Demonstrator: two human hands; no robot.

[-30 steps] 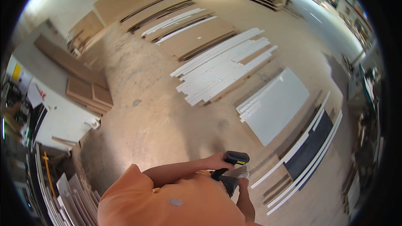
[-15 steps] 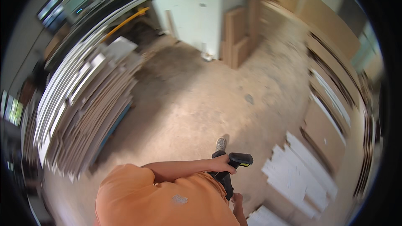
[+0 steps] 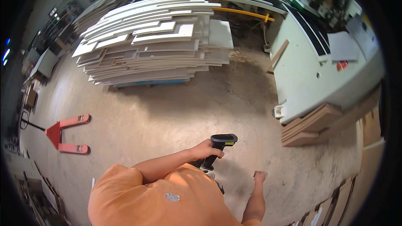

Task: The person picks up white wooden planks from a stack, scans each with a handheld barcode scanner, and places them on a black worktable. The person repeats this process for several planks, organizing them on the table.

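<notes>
My left hand (image 3: pixel 206 150) is closed around the grip of a black handheld scanner (image 3: pixel 218 146), held in front of my orange shirt with its head pointing right. The left forearm crosses my chest from the left. My right hand (image 3: pixel 259 176) hangs at my side over the concrete floor, touching nothing; its fingers are too small to read. A tall stack of white panels (image 3: pixel 155 46) lies on a blue pallet some way ahead of the scanner.
A red pallet jack (image 3: pixel 63 136) stands on the floor at the left. A white machine (image 3: pixel 318 71) fills the right side, with brown boards (image 3: pixel 312 123) stacked at its foot. More boards (image 3: pixel 335 209) lean at the lower right. A yellow bar (image 3: pixel 247 13) runs behind the stack.
The view has swung round: the loose white panels on the floor are gone and the tall stack and white machine now lie ahead. The scanner stays in my left hand.
</notes>
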